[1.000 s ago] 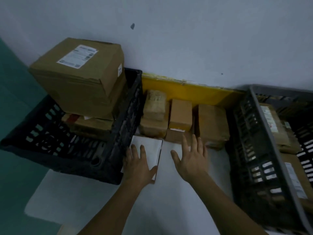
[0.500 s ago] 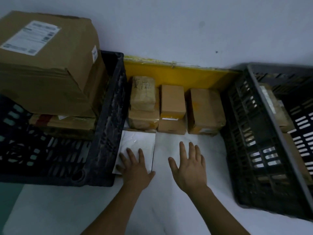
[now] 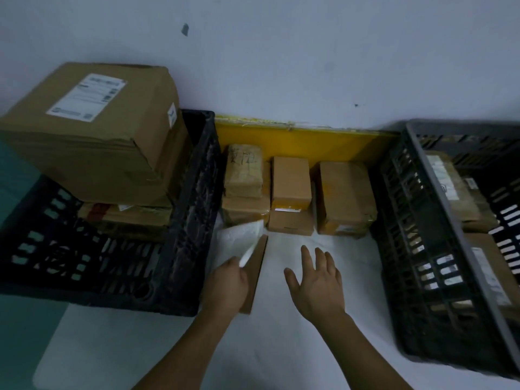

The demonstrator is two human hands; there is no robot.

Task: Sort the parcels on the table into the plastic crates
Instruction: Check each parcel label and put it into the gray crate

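My left hand grips a flat parcel, white on top and brown underneath, tilted up on its edge beside the left black crate. My right hand hovers open over the white table, fingers spread, holding nothing. Several small brown parcels stand in a row against the yellow board: a taped one stacked on another, a middle box and a right box. The left crate holds a large cardboard box on flatter parcels. The right grey crate holds labelled parcels.
A yellow board runs along the white wall behind the parcels. The two crates flank a narrow strip of table where my hands work. A teal floor shows at the left past the table's edge.
My left hand has gone from lying flat on the white parcel to gripping it and tipping it up on its edge. My right hand stays open nearby. The view shifted.
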